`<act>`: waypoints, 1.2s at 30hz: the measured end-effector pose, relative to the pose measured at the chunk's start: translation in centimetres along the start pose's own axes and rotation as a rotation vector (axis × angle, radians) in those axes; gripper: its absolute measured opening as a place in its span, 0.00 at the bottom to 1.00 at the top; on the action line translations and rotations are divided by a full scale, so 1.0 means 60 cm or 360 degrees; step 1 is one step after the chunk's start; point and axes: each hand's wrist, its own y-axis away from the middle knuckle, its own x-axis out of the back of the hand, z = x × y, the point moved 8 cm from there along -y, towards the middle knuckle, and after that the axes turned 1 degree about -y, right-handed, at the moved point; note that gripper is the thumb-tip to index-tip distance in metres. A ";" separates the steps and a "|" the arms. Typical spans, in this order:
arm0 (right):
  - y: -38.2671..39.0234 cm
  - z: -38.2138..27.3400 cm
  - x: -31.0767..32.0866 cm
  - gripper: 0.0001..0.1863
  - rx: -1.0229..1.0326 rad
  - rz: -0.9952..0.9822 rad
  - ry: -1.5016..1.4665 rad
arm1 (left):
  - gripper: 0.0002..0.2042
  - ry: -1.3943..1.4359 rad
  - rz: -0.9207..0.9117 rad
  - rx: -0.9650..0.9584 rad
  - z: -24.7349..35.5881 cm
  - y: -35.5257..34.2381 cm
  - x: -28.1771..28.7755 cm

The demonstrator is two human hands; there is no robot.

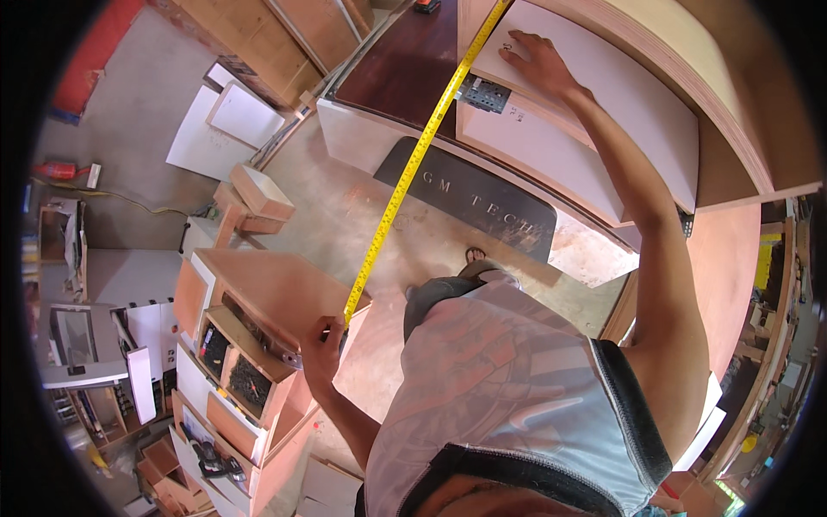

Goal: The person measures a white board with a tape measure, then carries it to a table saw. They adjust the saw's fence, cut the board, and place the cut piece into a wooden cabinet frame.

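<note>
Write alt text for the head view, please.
A person's left hand holds a stretched yellow tape at its lower end, while the right hand lies on a white panel. Open drawers stand at left.

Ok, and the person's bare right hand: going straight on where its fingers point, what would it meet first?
Probably the long, narrow yellow measuring-tape blade, just left of the right hand and its fingertips over the flat white panel; their relative heights are unclear.
</note>
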 end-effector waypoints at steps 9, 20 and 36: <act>-0.070 -0.013 -0.042 0.32 0.0074 -0.0345 0.0017 | 0.18 -0.0243 0.0147 0.0161 0.127 0.016 -0.017; -0.095 0.021 -0.068 0.36 -0.0098 -0.0356 0.0190 | 0.17 -0.0347 0.0270 0.0186 0.201 0.018 -0.025; -0.103 0.042 -0.088 0.35 -0.0057 -0.0403 0.0327 | 0.18 -0.0376 0.0411 0.0195 0.223 0.020 -0.028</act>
